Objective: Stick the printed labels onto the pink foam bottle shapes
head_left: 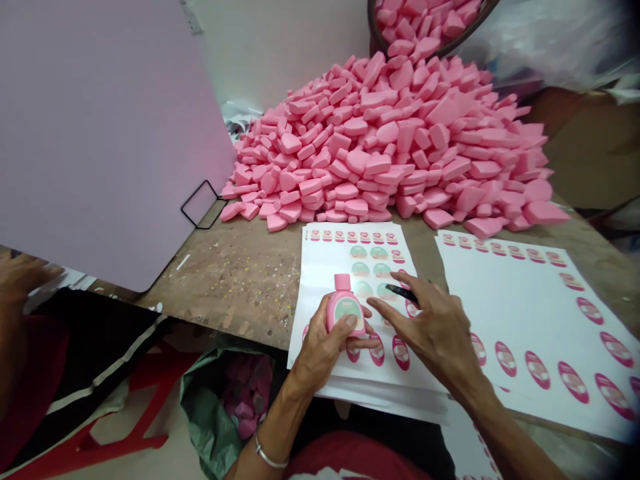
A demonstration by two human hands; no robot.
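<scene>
My left hand is wrapped round a small pink toy-like bottle, held upright with a green rounded label on its front. My right hand hovers just to the right of the bottle, thumb and forefinger apart. A slim black tool is tucked in that hand; its kind is not clear. Beneath both hands lies a white sticker sheet with green rounded labels in the middle and pink ones along its edges.
A big heap of pink bottles covers the table's back, spilling from a tipped basket. Another sticker sheet lies right. A pale board stands left, beside another person's hand. Below hangs a green bag of pink pieces.
</scene>
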